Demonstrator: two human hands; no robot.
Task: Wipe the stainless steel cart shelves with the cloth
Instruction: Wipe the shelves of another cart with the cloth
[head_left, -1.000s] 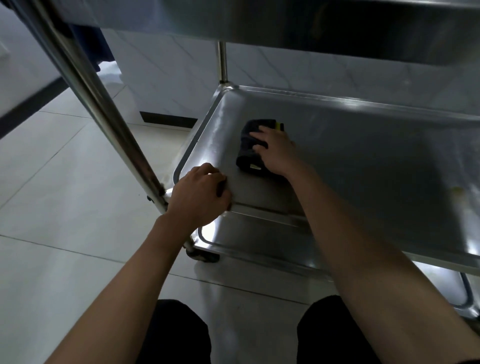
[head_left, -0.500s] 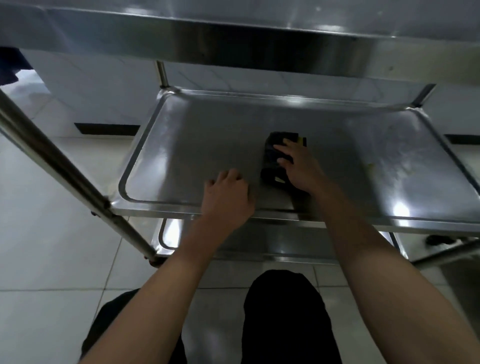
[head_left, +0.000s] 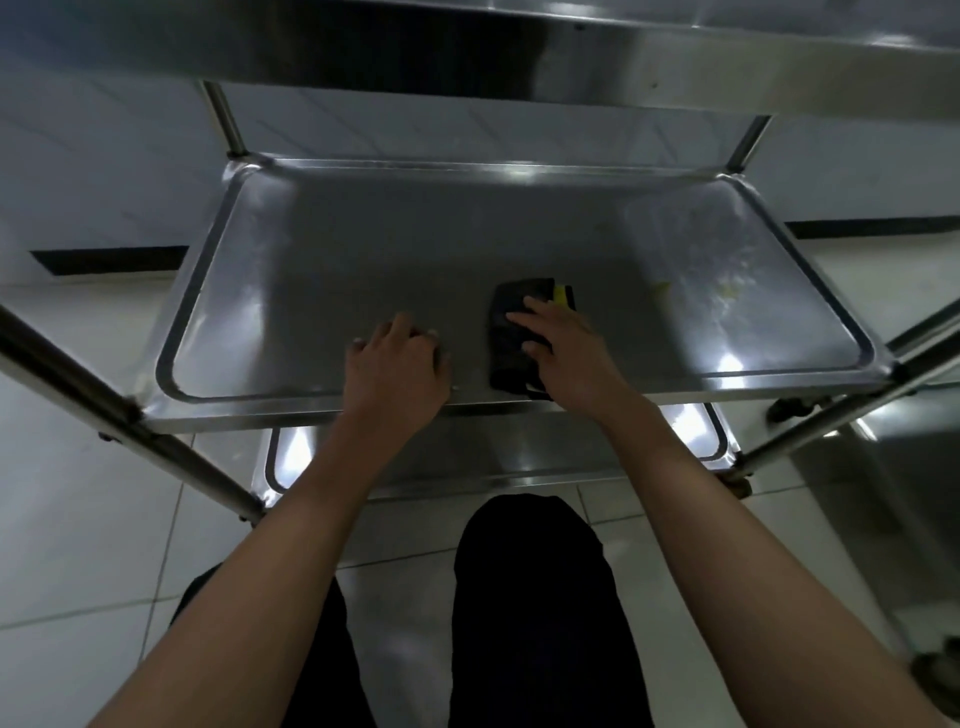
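— Where is the cloth (head_left: 511, 340) at this moment?

— I see it on the middle shelf (head_left: 363, 249) of the steel cart, close to the near edge and a little right of the centre. It is dark and folded, with a yellow strip at its far right corner.

— And my right hand (head_left: 566, 348), what does it do?

— It lies flat on top of the cloth. The fingers (head_left: 522, 317) are stretched out and point to the far left; they press on the cloth and are not curled round it. The palm covers the right part of the cloth.

— The left hand (head_left: 395, 369)?

— It rests on the near rim of the same shelf, just left of the cloth and not touching it. Its fingers (head_left: 410, 332) are bent, with the tips on the steel surface. I cannot tell whether the thumb hooks under the rim.

— Anything more on the shelf?

— On the right part there are pale yellowish smears (head_left: 727, 296), well apart from the cloth. The upper shelf (head_left: 519, 57) hangs over the far side, and a lower shelf (head_left: 493, 457) shows under the near edge. The dark trouser legs (head_left: 535, 613) are over the white floor tiles (head_left: 78, 519).
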